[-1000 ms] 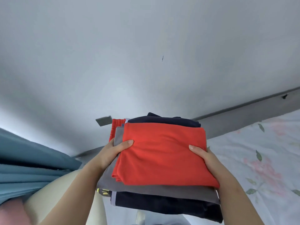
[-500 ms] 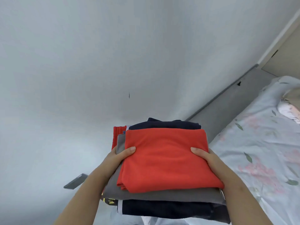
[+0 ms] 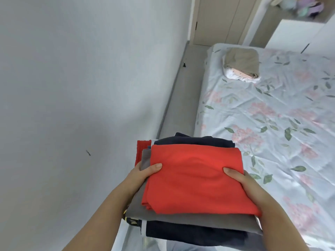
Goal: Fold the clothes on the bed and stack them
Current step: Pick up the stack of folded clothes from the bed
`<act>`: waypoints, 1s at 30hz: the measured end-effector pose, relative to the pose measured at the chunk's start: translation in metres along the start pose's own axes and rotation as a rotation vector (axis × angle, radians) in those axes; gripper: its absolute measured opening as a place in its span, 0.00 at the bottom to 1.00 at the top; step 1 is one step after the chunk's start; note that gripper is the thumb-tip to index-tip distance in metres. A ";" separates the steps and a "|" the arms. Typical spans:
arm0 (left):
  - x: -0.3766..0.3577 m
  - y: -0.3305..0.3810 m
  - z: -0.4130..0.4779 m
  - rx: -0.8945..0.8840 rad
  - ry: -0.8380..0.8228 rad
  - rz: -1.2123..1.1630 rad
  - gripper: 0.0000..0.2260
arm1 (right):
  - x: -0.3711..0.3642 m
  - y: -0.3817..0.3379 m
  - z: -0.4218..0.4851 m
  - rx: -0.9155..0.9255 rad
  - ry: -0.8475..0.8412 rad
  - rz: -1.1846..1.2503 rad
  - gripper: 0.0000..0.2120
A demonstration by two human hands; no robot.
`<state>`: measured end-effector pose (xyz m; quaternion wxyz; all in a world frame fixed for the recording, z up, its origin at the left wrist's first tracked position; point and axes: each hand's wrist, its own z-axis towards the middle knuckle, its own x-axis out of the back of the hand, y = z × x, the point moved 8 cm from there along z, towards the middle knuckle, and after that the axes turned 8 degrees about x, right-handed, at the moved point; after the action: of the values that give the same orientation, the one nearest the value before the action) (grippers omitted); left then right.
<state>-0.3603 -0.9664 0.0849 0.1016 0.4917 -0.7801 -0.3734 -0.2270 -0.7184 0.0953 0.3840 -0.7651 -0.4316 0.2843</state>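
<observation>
A plain pale grey wall (image 3: 72, 78) filled the left of the frame, a small dark mark (image 3: 88, 152) low on it, while a narrow grey floor strip (image 3: 186, 98) ran up the centre to beige wooden doors (image 3: 217, 20), with a white cabinet (image 3: 293, 35) and blurred pastel toys (image 3: 301, 5) at upper right.

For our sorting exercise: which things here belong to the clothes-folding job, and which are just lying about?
Job: held clothes stack, left hand, right hand, beige folded pile, bed.
Lying about: wooden door, blurred colourful items, white cabinet.

Two hands (image 3: 145, 175) (image 3: 243, 182), one held stack (image 3: 192, 180) of maybe five garments, one far stack (image 3: 242, 64), one bed (image 3: 272, 115)
</observation>
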 end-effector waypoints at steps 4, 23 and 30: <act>-0.040 0.028 0.045 0.047 -0.120 0.092 0.35 | 0.040 0.002 0.007 -0.004 0.137 0.092 0.32; -0.141 0.180 0.203 0.133 -0.340 0.309 0.15 | 0.115 -0.079 0.107 0.057 0.441 0.278 0.33; -0.180 0.249 0.288 0.187 -0.493 0.455 0.23 | 0.134 -0.105 0.157 0.075 0.655 0.374 0.36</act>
<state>-0.5942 -0.6164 0.0907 -0.0549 0.2074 -0.9016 -0.3755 -0.3316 -0.5120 0.0832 0.4709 -0.8665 -0.1283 0.1052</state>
